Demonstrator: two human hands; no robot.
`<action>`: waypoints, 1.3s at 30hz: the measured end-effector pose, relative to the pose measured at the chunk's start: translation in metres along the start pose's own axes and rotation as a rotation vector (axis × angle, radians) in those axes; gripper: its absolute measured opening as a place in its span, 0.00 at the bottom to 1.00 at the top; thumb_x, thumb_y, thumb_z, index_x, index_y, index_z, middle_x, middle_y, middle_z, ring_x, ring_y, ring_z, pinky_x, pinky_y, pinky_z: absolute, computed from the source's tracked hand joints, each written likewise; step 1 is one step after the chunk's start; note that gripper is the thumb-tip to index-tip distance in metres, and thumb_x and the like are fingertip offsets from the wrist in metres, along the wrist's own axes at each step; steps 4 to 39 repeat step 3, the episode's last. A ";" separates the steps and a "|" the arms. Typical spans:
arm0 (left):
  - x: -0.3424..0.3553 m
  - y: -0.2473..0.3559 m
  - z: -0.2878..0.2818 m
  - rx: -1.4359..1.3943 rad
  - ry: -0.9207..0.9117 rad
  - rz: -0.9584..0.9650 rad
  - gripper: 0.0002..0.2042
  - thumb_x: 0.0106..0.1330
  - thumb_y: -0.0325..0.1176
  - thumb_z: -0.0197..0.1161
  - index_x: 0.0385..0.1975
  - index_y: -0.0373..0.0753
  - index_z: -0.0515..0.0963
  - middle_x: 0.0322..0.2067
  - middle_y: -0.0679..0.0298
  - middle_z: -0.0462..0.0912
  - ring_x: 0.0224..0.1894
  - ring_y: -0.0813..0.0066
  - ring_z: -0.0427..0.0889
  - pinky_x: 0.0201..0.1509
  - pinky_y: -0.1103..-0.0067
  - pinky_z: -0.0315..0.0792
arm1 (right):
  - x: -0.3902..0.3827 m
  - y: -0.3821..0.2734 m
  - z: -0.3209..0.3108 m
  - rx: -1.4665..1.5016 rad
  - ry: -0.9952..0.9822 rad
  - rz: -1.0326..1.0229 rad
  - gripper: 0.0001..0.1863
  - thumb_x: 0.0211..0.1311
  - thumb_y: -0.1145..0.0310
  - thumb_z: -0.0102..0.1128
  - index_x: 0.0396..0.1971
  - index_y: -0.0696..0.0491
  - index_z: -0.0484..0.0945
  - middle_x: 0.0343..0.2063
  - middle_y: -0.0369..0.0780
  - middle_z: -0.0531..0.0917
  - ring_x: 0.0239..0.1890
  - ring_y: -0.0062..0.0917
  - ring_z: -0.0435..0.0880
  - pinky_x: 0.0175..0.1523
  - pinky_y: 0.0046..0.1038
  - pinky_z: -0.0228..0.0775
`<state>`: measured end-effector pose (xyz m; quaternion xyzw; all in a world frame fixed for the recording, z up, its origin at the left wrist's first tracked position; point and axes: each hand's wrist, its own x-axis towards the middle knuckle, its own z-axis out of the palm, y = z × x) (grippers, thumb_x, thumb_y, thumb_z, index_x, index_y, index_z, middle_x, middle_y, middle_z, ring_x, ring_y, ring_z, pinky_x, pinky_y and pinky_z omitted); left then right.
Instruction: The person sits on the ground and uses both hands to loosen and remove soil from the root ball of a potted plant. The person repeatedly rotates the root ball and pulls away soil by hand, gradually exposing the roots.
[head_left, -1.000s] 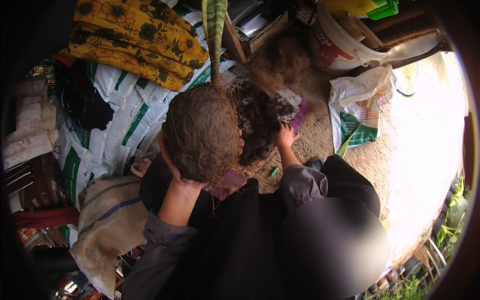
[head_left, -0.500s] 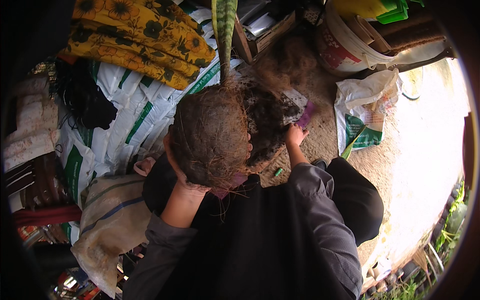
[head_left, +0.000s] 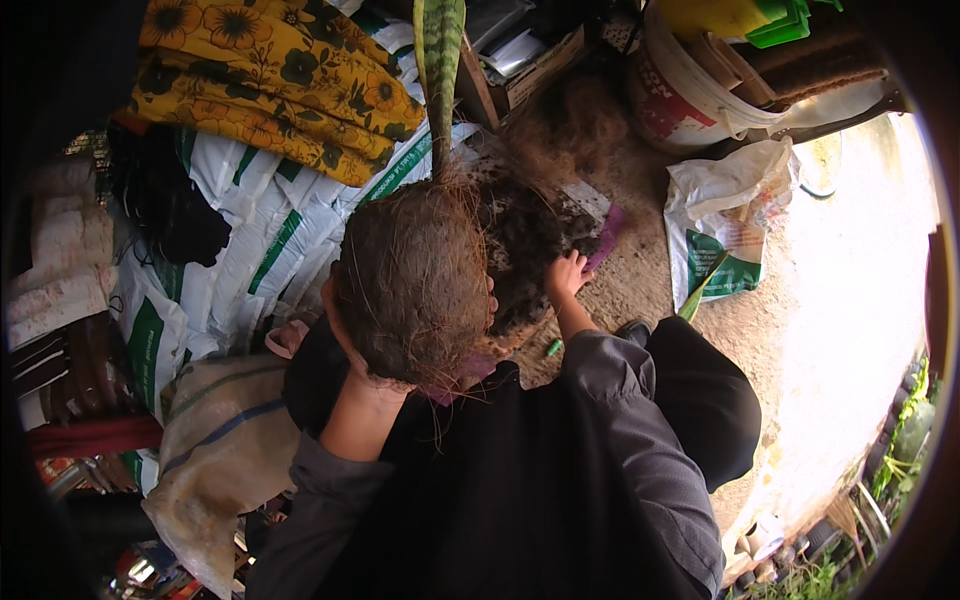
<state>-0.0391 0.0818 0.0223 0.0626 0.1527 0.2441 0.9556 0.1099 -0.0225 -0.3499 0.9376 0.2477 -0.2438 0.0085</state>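
My left hand (head_left: 340,310) cradles a large brown root ball (head_left: 410,280) from its left and underside, with some fingertips showing at its right edge. Loose fibres and thread wrap the ball. From its top rises a snake plant (head_left: 440,80) with green banded leaves. Beyond and to the right lies a heap of dark soil (head_left: 515,235), partly hidden by the ball. My right hand (head_left: 566,276) is at the soil's right edge, its fingers bent and slightly apart, beside a purple sheet (head_left: 606,238).
White and green sacks (head_left: 225,200) pile up at the left, under a yellow floral cloth (head_left: 280,75). Brown fibre (head_left: 575,130) lies past the soil. A white bucket (head_left: 680,100) stands far right, near a crumpled bag (head_left: 725,225). A small green cylinder (head_left: 555,347) lies on the floor.
My right hand has moved slightly left and nearer the soil heap. The root ball and plant have shifted a little left and tilted slightly in my left hand.
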 end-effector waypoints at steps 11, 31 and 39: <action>0.004 0.002 0.003 0.070 -0.084 0.005 0.46 0.54 0.62 0.61 0.66 0.41 0.51 0.58 0.44 0.61 0.61 0.46 0.62 0.63 0.55 0.62 | -0.002 -0.016 0.003 0.078 -0.111 0.108 0.23 0.54 0.52 0.59 0.48 0.48 0.76 0.52 0.37 0.68 0.59 0.35 0.61 0.59 0.55 0.49; 0.004 0.002 0.003 0.070 -0.084 0.005 0.46 0.54 0.62 0.61 0.66 0.41 0.51 0.58 0.44 0.61 0.61 0.46 0.62 0.63 0.55 0.62 | -0.002 -0.016 0.003 0.078 -0.111 0.108 0.23 0.54 0.52 0.59 0.48 0.48 0.76 0.52 0.37 0.68 0.59 0.35 0.61 0.59 0.55 0.49; 0.004 0.002 0.003 0.070 -0.084 0.005 0.46 0.54 0.62 0.61 0.66 0.41 0.51 0.58 0.44 0.61 0.61 0.46 0.62 0.63 0.55 0.62 | -0.002 -0.016 0.003 0.078 -0.111 0.108 0.23 0.54 0.52 0.59 0.48 0.48 0.76 0.52 0.37 0.68 0.59 0.35 0.61 0.59 0.55 0.49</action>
